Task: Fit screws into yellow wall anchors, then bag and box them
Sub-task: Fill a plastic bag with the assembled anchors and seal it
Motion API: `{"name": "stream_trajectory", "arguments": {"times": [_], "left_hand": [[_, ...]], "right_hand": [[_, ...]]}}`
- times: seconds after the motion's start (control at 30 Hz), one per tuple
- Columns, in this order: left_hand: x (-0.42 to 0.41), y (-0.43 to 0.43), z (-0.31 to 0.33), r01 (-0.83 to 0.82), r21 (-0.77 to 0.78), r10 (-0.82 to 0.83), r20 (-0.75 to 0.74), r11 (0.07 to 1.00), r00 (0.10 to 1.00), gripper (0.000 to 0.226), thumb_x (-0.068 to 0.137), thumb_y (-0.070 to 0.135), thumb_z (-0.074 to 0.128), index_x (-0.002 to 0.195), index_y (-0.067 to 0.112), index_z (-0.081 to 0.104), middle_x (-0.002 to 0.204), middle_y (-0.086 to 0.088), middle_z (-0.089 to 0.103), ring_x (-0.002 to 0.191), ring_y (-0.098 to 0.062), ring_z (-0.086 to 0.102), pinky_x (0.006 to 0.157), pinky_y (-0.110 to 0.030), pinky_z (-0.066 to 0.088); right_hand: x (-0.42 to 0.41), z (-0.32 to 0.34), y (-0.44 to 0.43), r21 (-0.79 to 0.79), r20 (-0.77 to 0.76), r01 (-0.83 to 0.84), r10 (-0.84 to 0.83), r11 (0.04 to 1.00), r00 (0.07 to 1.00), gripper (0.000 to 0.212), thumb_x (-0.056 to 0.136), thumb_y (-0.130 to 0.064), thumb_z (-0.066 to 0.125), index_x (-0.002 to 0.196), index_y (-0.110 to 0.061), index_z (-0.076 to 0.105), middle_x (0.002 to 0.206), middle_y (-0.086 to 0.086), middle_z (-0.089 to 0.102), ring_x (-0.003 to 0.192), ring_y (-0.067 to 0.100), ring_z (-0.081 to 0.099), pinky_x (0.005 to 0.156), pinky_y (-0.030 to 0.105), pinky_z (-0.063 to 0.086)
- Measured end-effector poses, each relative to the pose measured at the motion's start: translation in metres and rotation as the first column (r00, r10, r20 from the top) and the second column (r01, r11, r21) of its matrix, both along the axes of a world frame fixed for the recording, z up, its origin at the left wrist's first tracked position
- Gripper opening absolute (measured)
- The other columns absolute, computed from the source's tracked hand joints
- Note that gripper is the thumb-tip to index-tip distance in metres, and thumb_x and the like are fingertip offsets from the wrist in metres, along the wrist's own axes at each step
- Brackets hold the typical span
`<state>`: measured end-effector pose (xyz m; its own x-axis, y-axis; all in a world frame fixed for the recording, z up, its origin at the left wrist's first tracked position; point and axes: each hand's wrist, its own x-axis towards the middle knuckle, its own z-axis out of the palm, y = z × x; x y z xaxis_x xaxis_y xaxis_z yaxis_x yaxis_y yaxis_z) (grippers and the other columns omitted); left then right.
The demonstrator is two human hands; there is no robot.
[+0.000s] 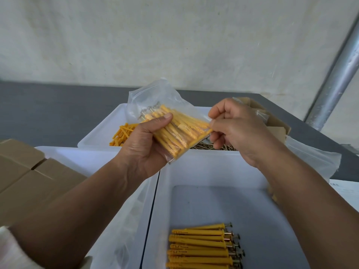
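Observation:
A clear plastic bag (171,113) filled with yellow anchors fitted with screws is held up over the trays. My left hand (143,144) grips the bag round its middle, thumb on top. My right hand (233,125) pinches the bag's right corner between thumb and fingers. Several assembled anchors (202,247) lie in a row in the near white tray (213,169). Loose yellow anchors (121,133) and a heap of bare screws (209,146) lie in the far white tray (101,129).
Brown cardboard boxes (25,175) stand at the left, and another open cardboard box (272,121) at the back right. A second white tray (83,158) sits under my left forearm. A metal pole (338,74) rises at the right. The table top (48,109) is grey.

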<state>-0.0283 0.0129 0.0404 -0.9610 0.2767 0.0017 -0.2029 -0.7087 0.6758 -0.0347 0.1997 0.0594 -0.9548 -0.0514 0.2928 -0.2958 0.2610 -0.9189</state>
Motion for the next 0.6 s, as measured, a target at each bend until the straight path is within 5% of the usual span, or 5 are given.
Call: {"name": "stream_trajectory", "arguments": {"times": [0.4, 0.6], "left_hand": [[0.0006, 0.0003, 0.0012, -0.009, 0.042, 0.009, -0.005, 0.999, 1.000, 0.053, 0.078, 0.002, 0.063, 0.130, 0.000, 0.053, 0.116, -0.021, 0.069, 0.102, -0.036, 0.069, 0.071, -0.049, 0.059], [0.0006, -0.0059, 0.0004, 0.207, -0.037, -0.210, -0.150, 0.978, 0.966, 0.062, 0.074, -0.003, 0.047, 0.135, 0.000, 0.046, 0.133, -0.026, 0.056, 0.122, -0.045, 0.055, 0.098, -0.058, 0.046]], "right_hand": [[0.0012, -0.0050, -0.0031, -0.146, 0.069, -0.038, 0.049, 0.989, 0.996, 0.006, 0.090, -0.013, 0.066, 0.088, -0.010, 0.061, 0.066, -0.001, 0.066, 0.062, 0.016, 0.067, 0.057, 0.028, 0.055], [-0.0004, -0.0030, -0.0039, -0.159, 0.013, 0.056, -0.055, 0.986, 0.998, 0.009, 0.095, -0.008, 0.056, 0.088, -0.014, 0.059, 0.071, 0.005, 0.062, 0.055, 0.013, 0.063, 0.052, 0.026, 0.052]]}}
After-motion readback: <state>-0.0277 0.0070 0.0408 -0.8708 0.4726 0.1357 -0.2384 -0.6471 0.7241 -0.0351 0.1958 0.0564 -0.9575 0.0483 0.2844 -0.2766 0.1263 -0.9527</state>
